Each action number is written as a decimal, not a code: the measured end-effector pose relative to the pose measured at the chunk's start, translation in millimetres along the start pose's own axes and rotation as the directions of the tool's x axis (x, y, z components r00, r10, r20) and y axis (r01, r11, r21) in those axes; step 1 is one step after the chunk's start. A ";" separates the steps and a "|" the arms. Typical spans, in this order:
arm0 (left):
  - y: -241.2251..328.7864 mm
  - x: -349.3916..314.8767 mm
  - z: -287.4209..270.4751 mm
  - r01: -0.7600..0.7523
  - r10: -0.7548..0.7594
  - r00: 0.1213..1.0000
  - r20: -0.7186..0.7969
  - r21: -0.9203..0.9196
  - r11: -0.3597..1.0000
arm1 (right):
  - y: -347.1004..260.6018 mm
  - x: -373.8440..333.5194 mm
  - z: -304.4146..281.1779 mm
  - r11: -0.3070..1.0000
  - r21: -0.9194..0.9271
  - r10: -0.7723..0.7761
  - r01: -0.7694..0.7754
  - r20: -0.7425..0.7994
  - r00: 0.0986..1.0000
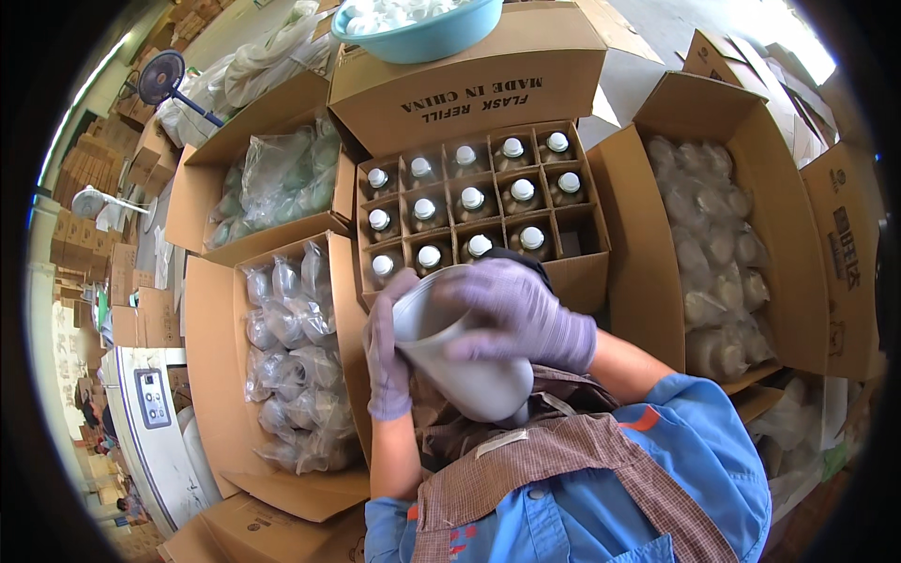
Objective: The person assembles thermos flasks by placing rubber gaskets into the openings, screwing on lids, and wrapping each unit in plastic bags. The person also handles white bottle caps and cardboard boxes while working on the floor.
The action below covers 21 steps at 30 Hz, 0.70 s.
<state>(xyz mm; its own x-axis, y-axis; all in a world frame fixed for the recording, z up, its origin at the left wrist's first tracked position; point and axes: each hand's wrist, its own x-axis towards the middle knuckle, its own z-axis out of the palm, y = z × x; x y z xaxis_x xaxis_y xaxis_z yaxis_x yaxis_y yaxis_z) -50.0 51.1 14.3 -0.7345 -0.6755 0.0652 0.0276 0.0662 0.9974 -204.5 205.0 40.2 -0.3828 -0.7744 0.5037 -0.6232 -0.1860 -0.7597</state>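
Observation:
My left hand (388,352), in a light purple glove, is wrapped round the side of a grey, hollow flask shell (479,380). The shell tilts in front of my apron, its wide mouth up and to the left, its rounded end low on the right. Over the mouth lies my right hand (521,310), gloved alike and slightly blurred, fingers at the rim and thumb along the outer wall. Just beyond stands a divided carton (587,272) with several white-capped flask refills (471,199) upright in its compartments. My hands and the shell hide part of its front side.
Open cartons flank me: a left one (214,366) with plastic-wrapped pieces (296,375), a right one (648,281) with wrapped rounded pieces (718,244). A farther box holds greenish bagged items (282,183). A blue basin (422,42) of white parts sits beyond the carton's flap.

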 end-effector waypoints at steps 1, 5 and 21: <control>-5.9 5.9 -2.4 0.085 -0.083 0.996 0.031 -0.039 0.996 | 20.4 5.8 0.4 0.979 0.194 0.075 -0.055 -0.099 0.992; 0.9 7.2 13.5 -0.034 0.049 0.987 0.154 -0.102 0.994 | 193.5 -18.4 -12.0 0.665 -0.564 0.488 -0.490 -0.169 0.856; -28.3 103.2 29.3 0.556 -0.501 0.821 0.275 -0.182 0.811 | 89.8 52.1 -89.3 0.779 -0.610 0.025 0.146 0.263 0.965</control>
<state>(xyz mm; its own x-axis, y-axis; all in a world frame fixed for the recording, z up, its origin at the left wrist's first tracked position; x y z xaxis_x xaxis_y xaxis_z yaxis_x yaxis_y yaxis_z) -146.5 1.0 -8.1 -0.8031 -0.3854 -0.4545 -0.2628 -0.4554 0.8506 -341.3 201.9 34.9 -0.2059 -0.9105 0.3587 -0.9572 0.1112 -0.2673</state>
